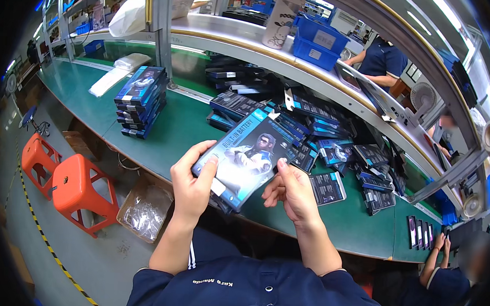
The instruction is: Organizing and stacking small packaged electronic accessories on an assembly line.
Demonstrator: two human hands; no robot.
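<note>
My left hand (192, 181) grips a flat retail box (248, 159), thumb on its front face and fingers behind. The box is blue and black, tilted, with a printed figure in a white jacket. At its right edge is my right hand (295, 193), fingers loosely curled and thumb apart from them. That thumb's tip is close to the box's edge; whether it touches I cannot tell. Beyond my hands, many similar boxes (334, 151) lie in a loose heap on the green worktable (188, 117). A neat stack of boxes (141, 100) stands to the left.
A metal-framed shelf (229, 38) spans the table's back, bearing a blue bin (319, 41) and a tumbler (282, 22). Orange stools (82, 191) and a carton of clear plastic (145, 211) stand left on the floor. A co-worker (454, 280) sits at the right.
</note>
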